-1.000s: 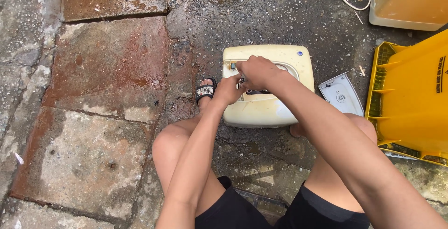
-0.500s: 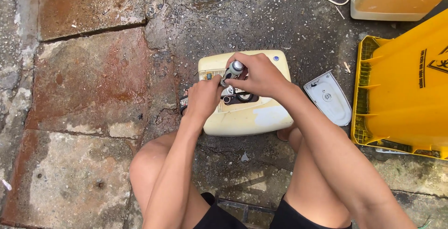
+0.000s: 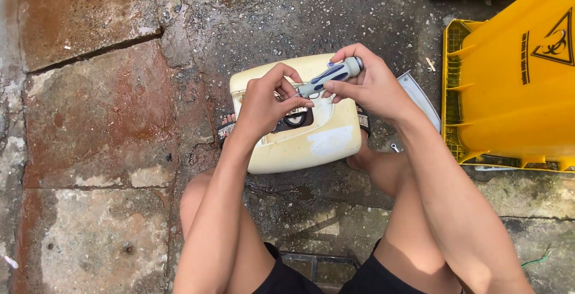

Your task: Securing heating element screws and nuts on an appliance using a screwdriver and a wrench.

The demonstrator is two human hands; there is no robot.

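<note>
- Screwdriver handle (image 3: 331, 76): grey with dark blue grip panels; end cap pale grey.
- Appliance casing (image 3: 311, 141): cream-yellow plastic, one whitish patch, dark recess around a round dial.
- Bin (image 3: 515, 84): bright yellow, black triangular warning symbol on its side.
- Ground (image 3: 102, 108): grey speckled concrete; paving slabs stained rust-red and brown, with pale worn patches.
- Shorts (image 3: 287, 279): black.
- Sandals (image 3: 226, 131): black straps.

Arms: showing bare, no sleeves, lower centre of frame
Shorts (image 3: 287, 279): showing black, bottom edge
Sandals (image 3: 226, 130): showing dark straps, mid-frame
</note>
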